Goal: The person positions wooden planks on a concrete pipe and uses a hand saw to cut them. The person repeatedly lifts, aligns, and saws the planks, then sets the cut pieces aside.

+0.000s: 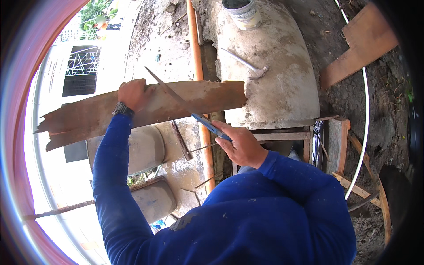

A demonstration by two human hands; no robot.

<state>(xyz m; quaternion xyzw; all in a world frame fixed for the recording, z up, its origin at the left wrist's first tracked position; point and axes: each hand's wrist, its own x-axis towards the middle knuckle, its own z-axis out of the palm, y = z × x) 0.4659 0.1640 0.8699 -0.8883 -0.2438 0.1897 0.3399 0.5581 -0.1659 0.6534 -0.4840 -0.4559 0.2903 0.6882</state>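
A long brown board [190, 98] with ragged ends lies across the view, its right end by the edge of a concrete slab. My left hand [133, 95], a dark watch on its wrist, is closed over the board's far edge. In my right hand [244, 146] is a hand saw [176, 96], gripped by its blue handle. Its narrow blade slants across the board and points up to the left past the far edge. I cannot tell whether the teeth sit in a cut.
On the concrete slab [276, 95] lie a claw hammer [245, 64] and, farther back, a dirty bucket [245, 17]. An orange pipe [194, 39] runs beneath the board. At right are a notched board [366, 44], a white hose [366, 101] and wooden strips [360, 187] on soil.
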